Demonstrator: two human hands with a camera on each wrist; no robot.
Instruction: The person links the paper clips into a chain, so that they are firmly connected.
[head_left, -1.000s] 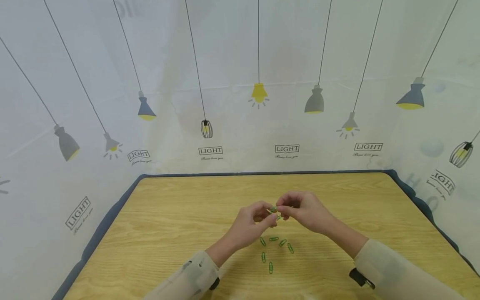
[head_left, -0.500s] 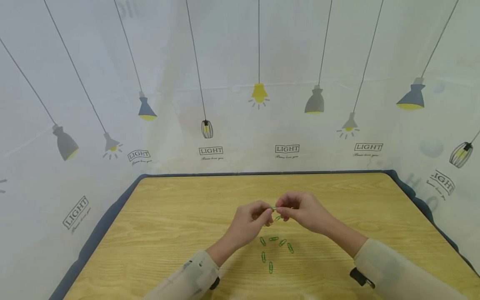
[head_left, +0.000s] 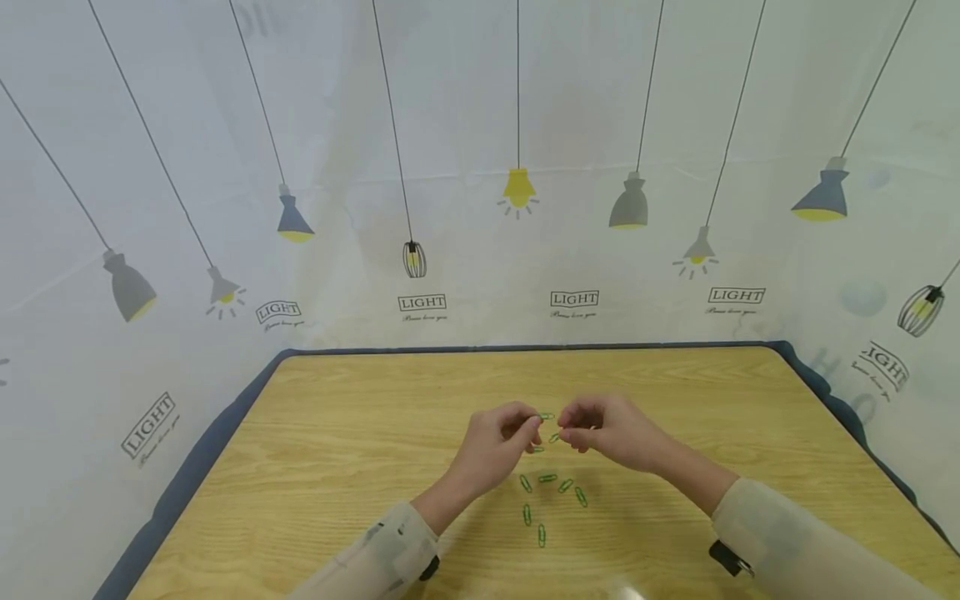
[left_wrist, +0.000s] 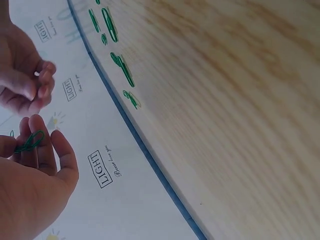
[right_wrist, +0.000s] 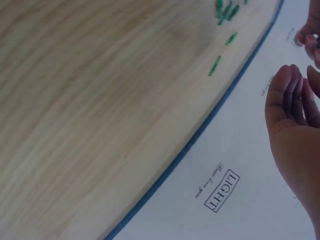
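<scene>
My left hand pinches a green paper clip at its fingertips. In the left wrist view a looped green clip lies against the curled fingers of that hand. A further clip peeks out just below the left fingers. My right hand is a short way to the right, fingers loosely curved, with a gap between thumb and forefinger. Close by its fingertips shows one more clip. In the right wrist view no clip appears in the right hand, though the thumb is partly cut off by the frame.
Several loose green clips are scattered on the wooden table between the forearms. A dark blue edge borders the tabletop. Behind it hangs a pale curtain printed with lamps.
The right hand has let go of the clip at the left fingertips and drawn back slightly to the right. The left hand keeps its pinch, and the loose clips on the table stay put.
</scene>
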